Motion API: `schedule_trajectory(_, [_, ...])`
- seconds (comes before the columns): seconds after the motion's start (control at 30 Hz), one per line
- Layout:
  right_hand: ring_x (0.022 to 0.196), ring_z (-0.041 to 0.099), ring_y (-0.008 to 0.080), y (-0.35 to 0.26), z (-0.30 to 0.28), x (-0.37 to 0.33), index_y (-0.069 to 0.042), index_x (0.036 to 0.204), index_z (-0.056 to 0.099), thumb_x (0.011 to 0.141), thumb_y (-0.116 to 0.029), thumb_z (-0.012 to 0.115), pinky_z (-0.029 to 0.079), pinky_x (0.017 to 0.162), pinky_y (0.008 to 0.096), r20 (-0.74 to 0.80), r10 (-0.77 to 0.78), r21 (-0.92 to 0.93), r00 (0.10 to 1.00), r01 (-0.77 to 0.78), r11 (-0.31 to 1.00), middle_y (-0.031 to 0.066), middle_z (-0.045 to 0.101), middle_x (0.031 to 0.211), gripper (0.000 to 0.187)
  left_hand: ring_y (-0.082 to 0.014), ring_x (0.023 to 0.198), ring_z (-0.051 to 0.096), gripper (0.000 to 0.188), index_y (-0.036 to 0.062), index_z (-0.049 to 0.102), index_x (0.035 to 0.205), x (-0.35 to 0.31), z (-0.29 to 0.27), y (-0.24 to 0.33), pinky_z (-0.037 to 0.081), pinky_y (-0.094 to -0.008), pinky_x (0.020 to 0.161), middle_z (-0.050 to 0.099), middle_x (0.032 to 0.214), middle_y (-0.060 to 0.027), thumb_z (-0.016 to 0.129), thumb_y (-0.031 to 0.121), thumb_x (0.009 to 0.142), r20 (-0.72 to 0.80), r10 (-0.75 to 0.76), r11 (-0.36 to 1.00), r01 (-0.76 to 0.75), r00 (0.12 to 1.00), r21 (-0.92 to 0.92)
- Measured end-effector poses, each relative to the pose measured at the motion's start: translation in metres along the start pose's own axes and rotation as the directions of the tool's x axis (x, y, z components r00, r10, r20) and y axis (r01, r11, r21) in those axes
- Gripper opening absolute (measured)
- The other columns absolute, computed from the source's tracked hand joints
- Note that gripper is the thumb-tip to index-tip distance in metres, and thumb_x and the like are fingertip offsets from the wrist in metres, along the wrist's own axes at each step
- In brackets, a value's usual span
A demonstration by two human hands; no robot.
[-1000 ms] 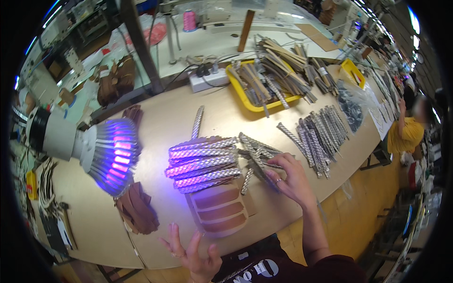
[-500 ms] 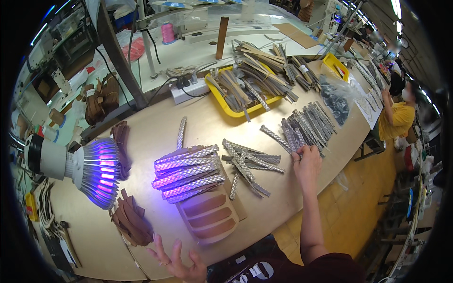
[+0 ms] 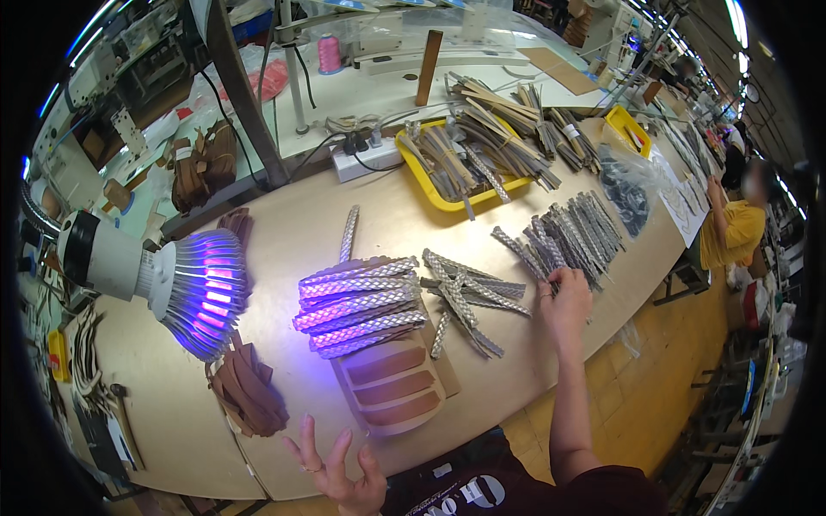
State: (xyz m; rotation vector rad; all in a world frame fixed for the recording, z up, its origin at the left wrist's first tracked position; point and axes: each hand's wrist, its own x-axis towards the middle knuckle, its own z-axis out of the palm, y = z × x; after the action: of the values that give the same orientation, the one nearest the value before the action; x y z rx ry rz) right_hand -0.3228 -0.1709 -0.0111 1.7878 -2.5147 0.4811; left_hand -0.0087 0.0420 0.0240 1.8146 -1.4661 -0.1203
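Observation:
My right hand is at the near end of a pile of silver-grey braided strips, thumb and fingers pinched together on the end of a strip that they partly hide. Open and empty, my left hand hovers at the table's near edge with its fingers spread. Between the hands, several braided strips lie crossed in a loose heap. To their left, a row of braided strips rests on a tan board with brown strip-shaped patches, under purple light.
A lamp glowing purple stands at left, near brown leather strips. Behind are a yellow tray of strip bundles, a white power strip and a pink thread cone. A person in yellow is at far right.
The whole view has shifted, so the table's things sit farther right in the picture. My right hand stays at the pile, slightly nearer me; my left hand remains spread.

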Motion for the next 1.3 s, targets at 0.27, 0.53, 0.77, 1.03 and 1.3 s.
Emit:
schedule_trajectory(0.27, [0.105, 0.055, 0.0280, -0.010, 0.000, 0.015, -0.009, 0.110, 0.063, 0.086, -0.023, 0.069, 0.041, 0.085, 0.0419, -0.320, -0.208, -0.140, 0.924, 0.171, 0.975, 0.0090, 0.058, 0.110, 0.028, -0.0432, 0.136, 0.040, 0.031, 0.0050, 0.058, 0.112, 0.005, 0.000, 0.000, 0.016, -0.0624, 0.116, 0.044, 0.144, -0.0269, 0.058, 0.003, 0.081, -0.015, -0.025, 1.000, 0.025, 1.000, -0.002])
schedule_trajectory(0.53, [0.099, 0.055, 0.0253, -0.030, 0.034, 0.046, -0.008, 0.102, 0.065, 0.092, -0.024, 0.061, 0.038, 0.084, 0.0402, -0.076, -0.464, -0.155, 0.883, 0.449, 0.880, 0.0090, 0.060, 0.105, 0.018, -0.0432, 0.135, 0.042, 0.030, 0.0049, 0.059, 0.112, 0.006, -0.004, 0.001, 0.018, -0.0622, 0.115, 0.045, 0.143, -0.0268, 0.057, 0.003, 0.082, -0.018, -0.004, 1.000, 0.004, 1.000, -0.005])
schedule_trajectory(0.77, [0.080, 0.065, 0.0189, -0.026, 0.025, 0.058, 0.000, 0.107, 0.060, 0.102, -0.018, 0.049, 0.049, 0.076, 0.0340, 0.038, -0.129, 0.715, 0.991, 0.063, 0.696, 0.0104, 0.066, 0.086, 0.021, -0.0437, 0.133, 0.044, 0.030, 0.0043, 0.059, 0.111, 0.004, -0.004, 0.000, 0.021, -0.0594, 0.115, 0.047, 0.141, -0.0268, 0.057, 0.002, 0.081, -0.035, -0.046, 0.999, 0.046, 0.998, -0.006])
schedule_trajectory(1.03, [0.087, 0.062, 0.0120, -0.032, -0.018, 0.047, 0.004, 0.125, 0.058, 0.102, -0.014, 0.051, 0.050, 0.081, 0.0267, 0.200, -0.257, 0.910, 0.945, -0.082, 0.405, 0.0044, 0.065, 0.092, 0.029, -0.0424, 0.124, 0.053, 0.030, 0.0025, 0.061, 0.107, 0.015, 0.004, 0.014, 0.037, -0.0545, 0.108, 0.056, 0.131, -0.0257, 0.057, -0.003, 0.078, -0.025, 0.066, 0.957, -0.070, 0.998, -0.280])
schedule_trajectory(1.3, [0.088, 0.062, 0.0086, -0.007, -0.024, 0.047, 0.003, 0.115, 0.067, 0.090, -0.003, 0.068, 0.049, 0.081, 0.0235, 0.170, -0.200, 0.956, 0.965, -0.113, 0.269, 0.0035, 0.069, 0.095, 0.025, -0.0294, 0.101, 0.067, 0.022, 0.0058, 0.071, 0.099, 0.044, 0.036, 0.073, 0.049, -0.0442, 0.097, 0.068, 0.114, -0.0153, 0.074, 0.005, 0.077, 0.226, 0.417, 0.766, -0.206, 0.881, -0.608])
